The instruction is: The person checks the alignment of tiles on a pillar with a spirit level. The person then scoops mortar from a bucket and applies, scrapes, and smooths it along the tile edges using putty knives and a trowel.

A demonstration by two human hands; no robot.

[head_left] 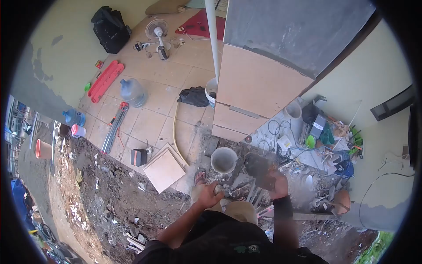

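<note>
My left hand (210,196) is curled closed above my knee, near my sandalled foot (200,176). Whatever sits in its fingers is too small to name. To the right, my right hand (278,185) is smeared by motion, with a blurred grey flat thing (264,178) at its fingers that it appears to grip; its kind is unclear. Just beyond that hand lies a dark, blurred shape (256,163) on the rubble. A round bucket (223,160) with grey contents stands ahead, between the two hands and apart from both.
A tile-faced pillar (259,90) rises ahead. Square tiles (165,169) lie at the floor's edge beside a hose (176,132). A tile cutter (115,127), water jug (133,92) and fan (158,33) stand left. Cables and clutter (325,136) fill the right; rubble (110,189) covers the ground.
</note>
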